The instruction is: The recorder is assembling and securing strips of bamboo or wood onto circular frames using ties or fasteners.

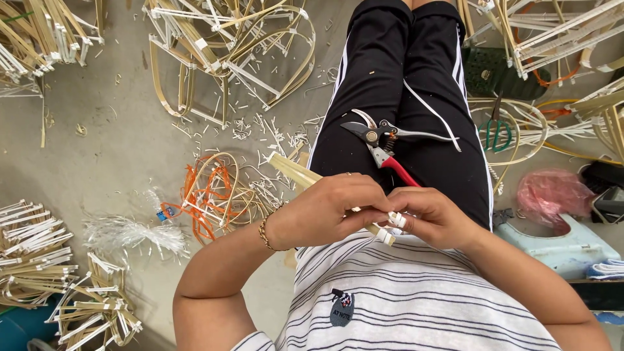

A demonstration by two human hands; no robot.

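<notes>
The left hand (pixel 338 208) grasps a bundle of pale strips (pixel 300 173) above the lap; the strips run up and to the left out of the fist. The right hand (pixel 432 216) pinches white tape (pixel 396 220) at the near end of the strips, fingertips closed on it. Both hands meet just above the striped shirt (pixel 416 299). Red-handled shears (pixel 383 144) lie across the black trousers (pixel 416 71), blades open, just beyond the hands and apart from them. A bracelet (pixel 264 233) sits on the left wrist. Bent strip frames (pixel 227 52) and offcuts cover the floor (pixel 97 149). Green scissors (pixel 498 130) lie on the right, well apart.
</notes>
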